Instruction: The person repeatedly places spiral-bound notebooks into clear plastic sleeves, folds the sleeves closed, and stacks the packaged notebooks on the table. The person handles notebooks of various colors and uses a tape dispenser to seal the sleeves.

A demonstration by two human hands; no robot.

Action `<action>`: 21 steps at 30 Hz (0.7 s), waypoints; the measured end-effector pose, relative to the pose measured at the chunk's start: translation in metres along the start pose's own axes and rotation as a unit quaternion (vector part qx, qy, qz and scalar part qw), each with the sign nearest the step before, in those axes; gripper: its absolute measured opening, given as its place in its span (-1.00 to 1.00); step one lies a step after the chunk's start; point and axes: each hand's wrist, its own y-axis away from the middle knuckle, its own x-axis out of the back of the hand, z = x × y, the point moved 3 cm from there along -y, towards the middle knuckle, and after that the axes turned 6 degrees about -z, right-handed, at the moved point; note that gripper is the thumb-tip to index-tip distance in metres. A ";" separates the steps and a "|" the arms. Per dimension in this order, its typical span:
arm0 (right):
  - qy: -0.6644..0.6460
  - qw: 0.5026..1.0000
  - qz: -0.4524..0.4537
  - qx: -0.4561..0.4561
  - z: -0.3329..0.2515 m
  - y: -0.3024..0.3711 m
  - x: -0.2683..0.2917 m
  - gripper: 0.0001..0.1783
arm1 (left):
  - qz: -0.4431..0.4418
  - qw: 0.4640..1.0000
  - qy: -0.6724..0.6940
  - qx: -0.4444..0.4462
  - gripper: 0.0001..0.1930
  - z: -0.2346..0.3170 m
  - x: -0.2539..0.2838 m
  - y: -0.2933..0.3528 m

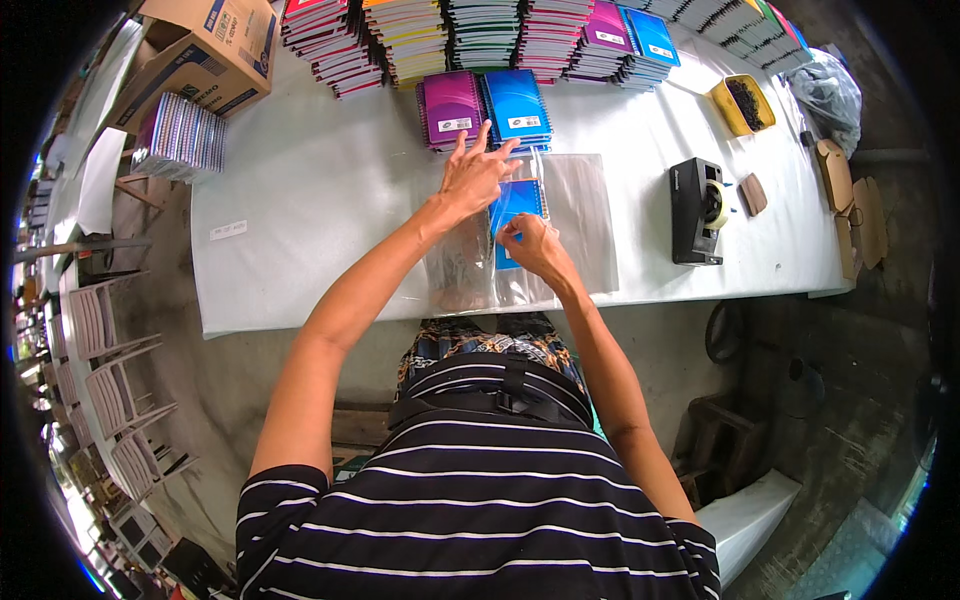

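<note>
Hands over clear plastic sleeves point(575, 215), L hand point(473, 175) fingers spread flat on blue notebook point(518, 203), R hand point(530, 243) pinching its lower edge, tape dispenser point(695, 210) nearby.

Brown-and-blue cardboard box point(205, 50) at table's far-left corner; small white label point(229, 230) flat on tablecloth, left.

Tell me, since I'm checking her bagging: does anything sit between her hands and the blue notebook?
Nothing visible does. The right hand already grips the blue notebook at its lower end, inside the clear plastic bag. The left hand rests just above it.
</note>
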 end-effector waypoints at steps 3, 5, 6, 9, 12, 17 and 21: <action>-0.017 0.999 -0.030 -0.020 0.005 -0.005 -0.001 -0.64 | 0.043 0.995 0.056 0.065 -0.53 0.001 0.005 0.004; -0.072 0.996 -0.042 -0.028 0.007 -0.004 0.003 -0.67 | 0.168 0.964 0.164 0.122 -0.45 0.003 0.007 0.018; -0.068 0.997 -0.028 -0.034 0.007 -0.002 0.005 -0.68 | 0.219 0.936 0.240 0.134 -0.44 0.005 0.005 0.028; -0.054 0.998 0.002 -0.039 0.001 0.002 0.007 -0.69 | 0.294 0.858 0.379 0.185 -0.39 0.017 -0.026 0.061; -0.047 0.999 0.004 -0.024 0.003 0.001 0.004 -0.67 | 0.198 0.854 0.405 0.259 -0.43 0.034 -0.064 0.078; -0.039 0.999 -0.008 -0.030 0.003 0.001 0.009 -0.63 | 0.048 0.810 0.473 0.344 -0.52 0.023 -0.054 0.094; -0.089 0.995 -0.005 -0.037 -0.004 -0.001 0.009 -0.62 | 0.245 0.838 0.320 0.366 -0.47 -0.018 -0.078 0.136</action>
